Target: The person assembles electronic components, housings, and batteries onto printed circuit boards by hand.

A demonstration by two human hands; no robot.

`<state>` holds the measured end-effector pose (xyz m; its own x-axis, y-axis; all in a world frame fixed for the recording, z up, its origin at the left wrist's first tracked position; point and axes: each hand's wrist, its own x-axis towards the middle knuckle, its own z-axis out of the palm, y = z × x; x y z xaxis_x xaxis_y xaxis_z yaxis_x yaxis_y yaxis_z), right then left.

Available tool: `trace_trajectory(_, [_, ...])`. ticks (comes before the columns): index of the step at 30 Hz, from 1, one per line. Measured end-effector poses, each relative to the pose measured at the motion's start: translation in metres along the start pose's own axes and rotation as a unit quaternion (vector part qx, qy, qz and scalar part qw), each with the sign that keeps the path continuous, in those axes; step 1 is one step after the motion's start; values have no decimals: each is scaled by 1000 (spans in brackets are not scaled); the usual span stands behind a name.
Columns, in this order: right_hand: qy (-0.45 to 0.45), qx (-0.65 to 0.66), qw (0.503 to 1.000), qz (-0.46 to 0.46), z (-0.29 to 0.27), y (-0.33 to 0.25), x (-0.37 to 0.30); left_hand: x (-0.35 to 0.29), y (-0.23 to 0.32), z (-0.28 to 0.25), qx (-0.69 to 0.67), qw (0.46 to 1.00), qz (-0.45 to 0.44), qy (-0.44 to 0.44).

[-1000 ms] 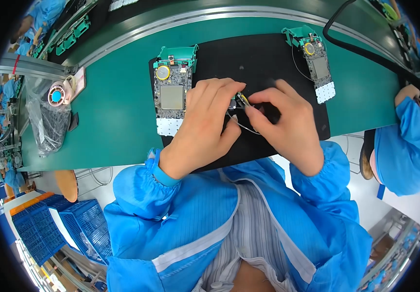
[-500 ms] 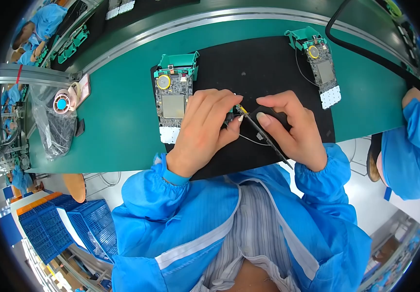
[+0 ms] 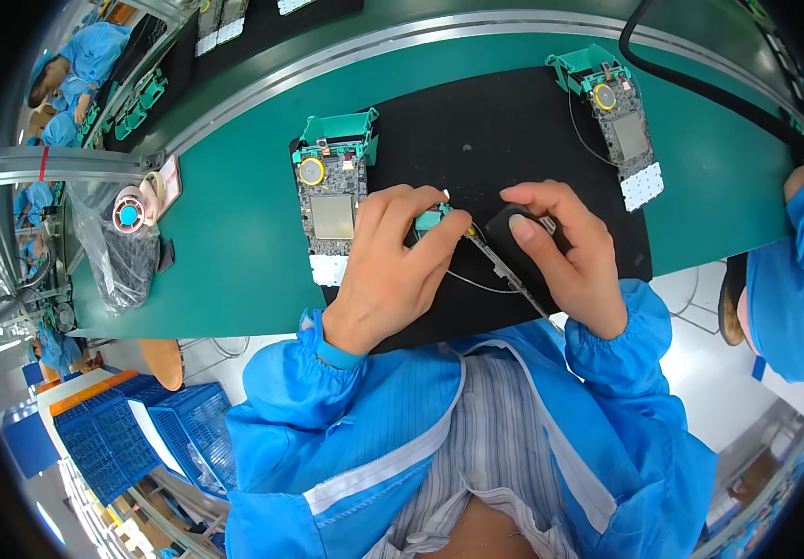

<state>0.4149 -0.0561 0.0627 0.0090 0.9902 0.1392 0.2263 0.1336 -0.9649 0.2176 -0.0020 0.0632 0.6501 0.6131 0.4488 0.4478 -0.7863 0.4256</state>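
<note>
My left hand is closed, its thumb and fingers pinching the end of a circuit board beside a small teal bracket. The circuit board stands tilted nearly edge-on between my hands, its lower end slanting toward my right wrist. A thin cable loops below it. My right hand curls around a black rounded piece, thumb and forefinger on either side; its kind is not clear. On the left lies another circuit board with a yellow-rimmed round part and a teal bracket.
A black mat covers the middle of the green table. Another board with a teal bracket lies at the right. Tape rolls and a plastic bag are at the left. A person's sleeve shows at the right edge.
The teal bracket has come into view between my left fingers, and the held board has shifted slightly. More of the black piece shows under my right thumb.
</note>
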Motion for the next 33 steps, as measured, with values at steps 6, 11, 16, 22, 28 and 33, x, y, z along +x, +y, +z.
trace_trajectory(6, [128,-10,991,-36,14,12,2,2,3,-1,-14,1000,-1,-1])
trace_trajectory(11, [106,38,988,-105,13,17,0,6,9,5,-37,999,-30,16])
trace_trajectory(16, [56,25,983,-175,2,17,-2,4,10,8,-50,997,-35,42])
trace_trajectory(22, [26,-65,986,-148,0,-1,-4,0,10,-6,-34,999,-24,12])
trace_trajectory(28, [-13,-196,941,-274,-9,-45,-7,-2,5,-23,-181,982,-38,-26])
trace_trajectory(33, [-57,-308,894,-320,21,-39,-9,-15,4,-26,-147,987,-51,-34])
